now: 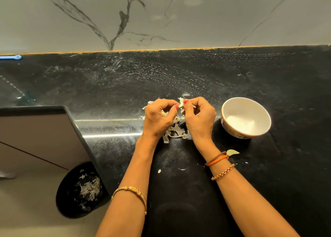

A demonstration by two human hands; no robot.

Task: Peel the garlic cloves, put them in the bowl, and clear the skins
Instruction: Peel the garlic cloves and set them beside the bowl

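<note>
Left hand: the left hand (158, 118) sits at the middle of the frame, its fingers (168, 105) curled in, thumb and forefinger pinching one end of the garlic clove (181, 105).
Right hand: the right hand (199, 117) is just right of it, fingers curled, thumb nail pressed to the other side of the same clove, with a shred of skin sticking out past the thumb.
Garlic clove: small and pale, held between the two thumbs above the desk (268, 165), just left of the bowl's height in the frame.
Skins: a loose pile of papery skins (174, 131) lies on the desk beneath and between the two hands; a few stray flakes lie lower, near the middle of the frame.
Bowl: a white bowl (246, 117) with a patterned outside stands on the desk to the right of the right hand, near it but apart; I cannot tell whether any cloves lie inside.
Loose piece: a pale curved piece (232, 153) lies on the desk just beside the right wrist, below the bowl.
Bin: a black bin (80, 190) at the lower left of the frame, below the desk edge, holds more pale skins.
Wrists: a gold bangle (131, 192) on the left wrist; orange and brown bands (215, 159) on the right.
Wall: grey marbled wall (161, 16) across the top of the frame.
</note>
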